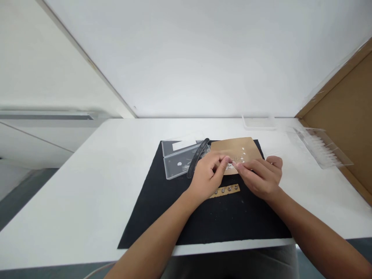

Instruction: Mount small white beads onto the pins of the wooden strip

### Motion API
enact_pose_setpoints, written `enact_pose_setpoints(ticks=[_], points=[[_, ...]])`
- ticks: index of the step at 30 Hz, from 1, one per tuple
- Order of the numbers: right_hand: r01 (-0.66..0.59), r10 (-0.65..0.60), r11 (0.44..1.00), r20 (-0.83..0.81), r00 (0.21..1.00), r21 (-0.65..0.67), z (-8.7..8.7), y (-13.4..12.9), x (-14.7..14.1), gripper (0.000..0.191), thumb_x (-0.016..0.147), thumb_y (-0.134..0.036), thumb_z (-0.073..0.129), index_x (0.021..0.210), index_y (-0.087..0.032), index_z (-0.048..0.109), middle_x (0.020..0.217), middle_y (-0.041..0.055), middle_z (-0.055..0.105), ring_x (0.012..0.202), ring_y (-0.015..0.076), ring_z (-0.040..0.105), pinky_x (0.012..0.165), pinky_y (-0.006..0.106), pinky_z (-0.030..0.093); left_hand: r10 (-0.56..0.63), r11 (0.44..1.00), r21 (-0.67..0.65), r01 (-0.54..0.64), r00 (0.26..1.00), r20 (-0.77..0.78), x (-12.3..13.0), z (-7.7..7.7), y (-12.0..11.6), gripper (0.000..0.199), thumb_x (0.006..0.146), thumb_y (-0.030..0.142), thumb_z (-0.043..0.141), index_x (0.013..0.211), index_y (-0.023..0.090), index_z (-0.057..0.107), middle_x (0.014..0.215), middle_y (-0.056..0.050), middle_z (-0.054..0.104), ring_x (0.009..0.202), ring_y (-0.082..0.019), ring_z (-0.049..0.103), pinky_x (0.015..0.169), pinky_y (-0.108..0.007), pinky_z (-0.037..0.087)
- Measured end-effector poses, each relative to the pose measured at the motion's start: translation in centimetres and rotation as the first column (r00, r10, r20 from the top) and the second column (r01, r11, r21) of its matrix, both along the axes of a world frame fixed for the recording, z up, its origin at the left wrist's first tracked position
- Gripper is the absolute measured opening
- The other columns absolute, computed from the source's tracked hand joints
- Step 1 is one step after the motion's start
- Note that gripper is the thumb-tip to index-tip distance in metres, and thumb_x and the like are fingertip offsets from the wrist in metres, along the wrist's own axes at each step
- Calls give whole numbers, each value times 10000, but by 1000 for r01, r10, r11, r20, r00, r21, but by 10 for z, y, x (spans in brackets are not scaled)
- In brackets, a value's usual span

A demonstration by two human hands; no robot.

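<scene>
Over a brown paper sheet, my left hand and my right hand meet with thumb and forefinger pinched. Whatever sits between the fingertips is too small to make out. Small white oval pieces lie on the paper just below the fingertips, with a few more further up. Beside my left hand, a dark curved nail file leans across an open clear plastic case with thin clear pieces inside. Under my left wrist, partly hidden, is a tan strip bearing several small round metal pieces.
A black mat covers the middle of the white table. At the right lies a clear sheet with rows of pale nail-shaped tips. A clear shallow tray stands near the back wall. A brown board borders the right side.
</scene>
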State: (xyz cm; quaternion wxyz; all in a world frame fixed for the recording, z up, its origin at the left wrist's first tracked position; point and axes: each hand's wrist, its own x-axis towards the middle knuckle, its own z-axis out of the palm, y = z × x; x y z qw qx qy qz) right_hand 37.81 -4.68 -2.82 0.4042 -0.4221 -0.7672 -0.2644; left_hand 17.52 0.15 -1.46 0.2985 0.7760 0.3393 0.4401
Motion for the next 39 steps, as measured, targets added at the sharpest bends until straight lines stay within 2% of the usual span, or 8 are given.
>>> enact_pose_setpoints(ticks=[5, 11, 16, 23, 27, 34, 37, 39], points=[[-22, 20, 998, 33, 999, 55, 6, 0, -1, 234, 905, -128, 759, 1017, -320, 685, 809, -98, 764, 603, 83, 616, 685, 376, 266, -47, 976, -203, 82, 985, 168, 5, 0, -4, 180, 983, 330, 673, 933, 183, 764, 922, -61, 749, 734, -138, 671, 544, -219, 493], [-30, 24, 995, 60, 998, 99, 10, -1, -3, 181, 910, -85, 748, 963, -246, 685, 815, -74, 774, 619, 72, 635, 671, 358, 277, -91, 927, -328, 181, 958, 270, 6, 1, -3, 184, 922, 353, 753, 964, 186, 818, 1014, -105, 784, 885, -197, 726, 573, -230, 539], [-45, 41, 994, 38, 998, 100, 8, 1, 1, 165, 920, -114, 764, 961, -245, 674, 793, -89, 766, 615, 59, 627, 688, 342, 286, -103, 867, -440, 235, 947, 304, 6, 1, -3, 229, 907, 390, 764, 981, 179, 811, 1056, -111, 783, 851, -189, 715, 548, -219, 527], [-68, 68, 994, 15, 998, 81, 5, 2, 2, 220, 865, -119, 832, 960, -238, 673, 806, -88, 773, 658, 80, 683, 703, 350, 308, -124, 838, -474, 271, 940, 318, 7, 0, -5, 253, 900, 396, 763, 1016, 175, 804, 1005, -99, 780, 712, -133, 646, 523, -203, 488], [-73, 74, 997, -19, 997, 24, 5, 2, 0, 246, 852, -140, 853, 922, -240, 639, 778, -92, 765, 649, 95, 682, 727, 352, 335, -132, 833, -479, 276, 941, 313, 6, -2, -4, 254, 888, 401, 771, 993, 173, 809, 993, -102, 776, 732, -143, 658, 527, -206, 491], [-75, 68, 995, -112, 991, -65, 4, 4, -3, 255, 881, -213, 842, 879, -249, 590, 757, -84, 752, 641, 109, 673, 797, 367, 357, -138, 836, -482, 262, 950, 279, 4, -1, -1, 213, 856, 374, 800, 980, 204, 835, 994, -98, 807, 891, -216, 733, 614, -254, 550], [-74, 59, 993, -166, 984, -89, 5, 4, -5, 236, 897, -263, 839, 919, -249, 604, 754, -77, 750, 640, 112, 677, 808, 364, 369, -129, 840, -487, 238, 960, 248, 4, 2, 0, 211, 846, 379, 810, 959, 202, 831, 997, -96, 812, 868, -210, 731, 587, -250, 527], [-83, 59, 990, -192, 980, -116, 6, 4, -6, 231, 902, -291, 838, 986, -251, 627, 762, -71, 755, 657, 118, 692, 811, 359, 379, -116, 843, -492, 217, 967, 228, 3, 3, 0, 225, 837, 385, 822, 946, 189, 811, 977, -91, 810, 780, -176, 707, 548, -235, 483]])
